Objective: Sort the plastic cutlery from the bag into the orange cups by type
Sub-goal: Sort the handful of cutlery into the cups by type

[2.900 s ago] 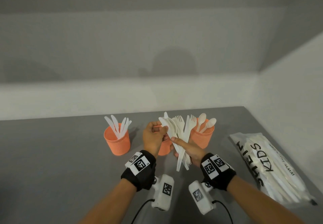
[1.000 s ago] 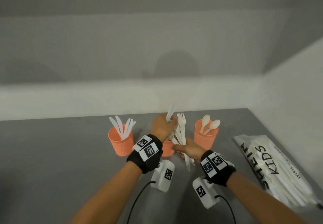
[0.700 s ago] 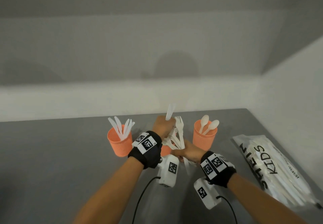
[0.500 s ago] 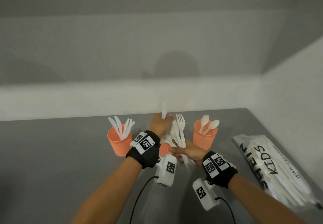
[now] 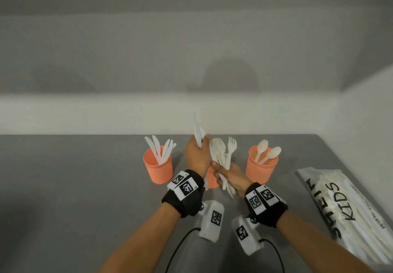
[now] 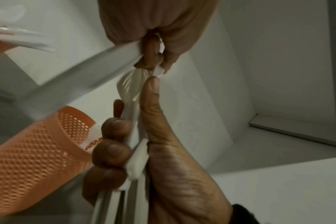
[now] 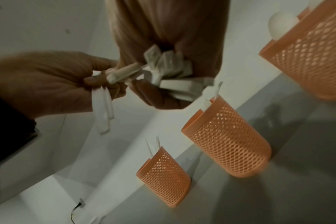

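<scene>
Over the middle of the grey table (image 5: 63,187), just above the centre cup (image 5: 212,179), both hands work a mixed bundle (image 5: 222,155) of white cutlery. The right hand (image 5: 230,176) has fingers and thumb wrapped round the bundle's handles; fork heads and other tips fan upward, long axis roughly vertical w/ a slight lean, handle ends poking down past the palm. The left hand (image 5: 196,155) pinches two or so knives (image 5: 198,133) pulled from the bundle, blades pointing up and a bit left; they're motion-blurred, so count is approx.

Progress, judged from the cups: partway. Left cup (image 5: 158,166) holds several knives standing blade-up, right cup (image 5: 261,165) has two spoons bowl-up, and the centre cup shows at least one white piece in the right wrist view, prob. a fork. Left to do: the handful in the right hand, plus the bag (image 5: 348,209) lying near right, which looks far from empty. Next, prob. the knives go to the left cup.
</scene>
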The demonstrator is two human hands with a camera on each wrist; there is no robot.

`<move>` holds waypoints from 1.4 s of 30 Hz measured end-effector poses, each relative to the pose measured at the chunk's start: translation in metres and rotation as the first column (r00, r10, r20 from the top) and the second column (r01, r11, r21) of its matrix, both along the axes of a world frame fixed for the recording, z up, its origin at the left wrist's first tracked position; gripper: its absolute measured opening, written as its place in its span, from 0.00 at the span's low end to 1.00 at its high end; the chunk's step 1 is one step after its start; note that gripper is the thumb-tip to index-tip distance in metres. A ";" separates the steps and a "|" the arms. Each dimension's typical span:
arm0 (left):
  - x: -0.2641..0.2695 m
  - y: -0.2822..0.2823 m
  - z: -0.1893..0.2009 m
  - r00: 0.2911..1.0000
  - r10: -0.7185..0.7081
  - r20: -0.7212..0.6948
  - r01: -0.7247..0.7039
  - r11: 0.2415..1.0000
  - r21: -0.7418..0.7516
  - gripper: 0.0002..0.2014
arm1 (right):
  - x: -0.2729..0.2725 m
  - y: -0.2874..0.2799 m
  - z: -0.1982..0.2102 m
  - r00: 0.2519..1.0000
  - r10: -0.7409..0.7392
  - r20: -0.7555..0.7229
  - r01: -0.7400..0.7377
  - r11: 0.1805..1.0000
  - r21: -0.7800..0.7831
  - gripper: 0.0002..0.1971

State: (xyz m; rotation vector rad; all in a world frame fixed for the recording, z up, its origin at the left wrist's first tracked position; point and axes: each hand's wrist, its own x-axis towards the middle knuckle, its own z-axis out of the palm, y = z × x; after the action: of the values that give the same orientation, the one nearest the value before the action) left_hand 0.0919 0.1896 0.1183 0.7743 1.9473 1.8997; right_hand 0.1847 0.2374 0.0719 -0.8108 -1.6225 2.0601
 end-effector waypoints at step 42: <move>-0.128 -0.030 -0.036 0.888 0.301 -0.348 -0.314 0.949 0.019 0.10 | -0.029 0.006 -0.013 0.970 -0.211 0.117 0.189 0.966 0.176 0.05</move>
State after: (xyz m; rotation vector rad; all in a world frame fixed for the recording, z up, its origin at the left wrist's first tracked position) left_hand -0.0360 0.1594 0.0824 0.8842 2.4424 1.9999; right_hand 0.1562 0.2433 0.0593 -1.0286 -1.6779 1.7413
